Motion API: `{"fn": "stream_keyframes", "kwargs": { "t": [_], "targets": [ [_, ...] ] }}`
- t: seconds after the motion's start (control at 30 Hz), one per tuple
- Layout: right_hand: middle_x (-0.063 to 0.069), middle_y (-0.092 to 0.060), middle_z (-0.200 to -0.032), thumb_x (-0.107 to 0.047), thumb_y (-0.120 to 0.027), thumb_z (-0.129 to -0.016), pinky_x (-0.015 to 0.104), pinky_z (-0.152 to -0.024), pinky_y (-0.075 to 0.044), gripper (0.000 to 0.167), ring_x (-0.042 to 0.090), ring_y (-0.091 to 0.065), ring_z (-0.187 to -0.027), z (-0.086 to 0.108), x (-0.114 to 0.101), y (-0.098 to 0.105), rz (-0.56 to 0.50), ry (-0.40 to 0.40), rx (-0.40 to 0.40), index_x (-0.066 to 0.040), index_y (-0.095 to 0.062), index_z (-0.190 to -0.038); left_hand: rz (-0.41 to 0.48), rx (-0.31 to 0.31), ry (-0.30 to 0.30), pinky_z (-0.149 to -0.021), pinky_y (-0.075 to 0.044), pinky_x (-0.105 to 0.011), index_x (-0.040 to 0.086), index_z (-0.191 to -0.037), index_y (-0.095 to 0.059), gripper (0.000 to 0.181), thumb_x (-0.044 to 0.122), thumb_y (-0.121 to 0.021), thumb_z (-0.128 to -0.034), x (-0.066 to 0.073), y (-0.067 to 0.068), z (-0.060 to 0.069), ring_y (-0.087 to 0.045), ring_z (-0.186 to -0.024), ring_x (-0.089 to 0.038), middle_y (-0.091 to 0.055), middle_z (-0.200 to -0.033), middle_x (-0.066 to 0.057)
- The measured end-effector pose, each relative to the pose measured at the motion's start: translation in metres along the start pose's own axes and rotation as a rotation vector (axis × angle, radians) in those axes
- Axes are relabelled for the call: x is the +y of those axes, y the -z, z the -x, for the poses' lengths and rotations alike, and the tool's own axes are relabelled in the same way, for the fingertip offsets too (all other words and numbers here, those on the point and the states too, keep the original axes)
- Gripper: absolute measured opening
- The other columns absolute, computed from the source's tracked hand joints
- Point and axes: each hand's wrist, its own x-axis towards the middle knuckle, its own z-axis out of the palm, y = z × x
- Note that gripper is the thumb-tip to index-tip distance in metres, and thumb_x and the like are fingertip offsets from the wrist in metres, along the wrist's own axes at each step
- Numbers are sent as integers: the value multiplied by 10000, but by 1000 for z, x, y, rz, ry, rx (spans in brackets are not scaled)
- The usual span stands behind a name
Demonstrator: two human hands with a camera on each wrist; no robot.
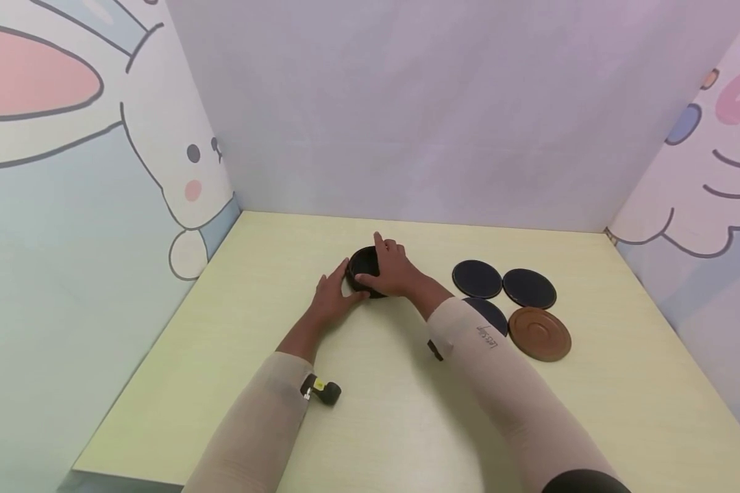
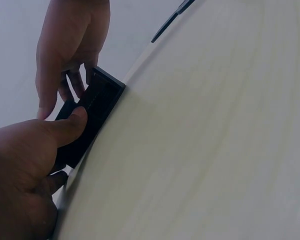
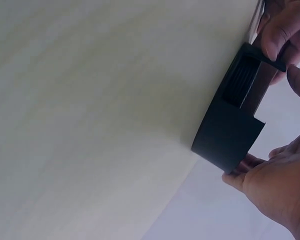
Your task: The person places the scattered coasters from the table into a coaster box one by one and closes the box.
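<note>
Rabbit artwork (image 1: 185, 171) is covering the left wall, and a plain pale backdrop (image 1: 395, 116) is standing behind the light wood-grained table (image 1: 210, 383). First from the left, the left hand (image 1: 333, 298) is gripping the black round holder (image 1: 362, 259), its thumb pressing on the near side and its fingers lying along the left side. That holder is sitting left of the table's middle, toward the far edge, right between the hands: just right of the left fingers, below and left of the right palm. Being round, it is showing no long axis, and neither hand is lying clearly nearer. The right hand (image 1: 397, 268) is arching over the rim, fingers bending down at the far right, thumb spreading above the hollow; I cannot tell whether it is gripping. Farther right, three black discs (image 1: 477, 279) and a brown disc (image 1: 539, 334) are lying close together, the right sleeve (image 1: 499, 383) partly covering one black disc.
</note>
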Motion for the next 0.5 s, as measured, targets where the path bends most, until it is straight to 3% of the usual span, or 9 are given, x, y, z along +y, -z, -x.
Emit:
{"fn": "stream_keyframes", "kwargs": {
  "t": [0.27,0.4,0.5],
  "targets": [
    [243,-86,-1826,-584,-543,-1105,666,-1342,-299,999,450,-150,-1702,5,16,18,-82,-20,-49,-127,46,-1771,41,-9,28,-1393,-89,-667,187,-1776,-160,1008,509,-743,-1020,1,-1,2,-82,-1708,-482,-255,-1833,-80],
    [245,-145,-1817,-598,-502,-1117,739,-1314,-282,946,470,-187,-1687,8,24,25,-38,-50,-1,-113,-24,-1773,39,6,23,-1398,-85,-653,181,-1773,-181,1013,504,-760,-1007,2,-2,0,-115,-1706,-473,-273,-1826,-87],
    [255,-220,-1787,-627,-464,-1119,731,-1273,-355,914,484,-240,-1659,9,30,27,15,-99,59,-75,-123,-1762,26,11,10,-1409,-62,-625,144,-1768,-190,1012,480,-767,-1008,1,-2,1,-183,-1705,-429,-286,-1820,-101]
  ]
}}
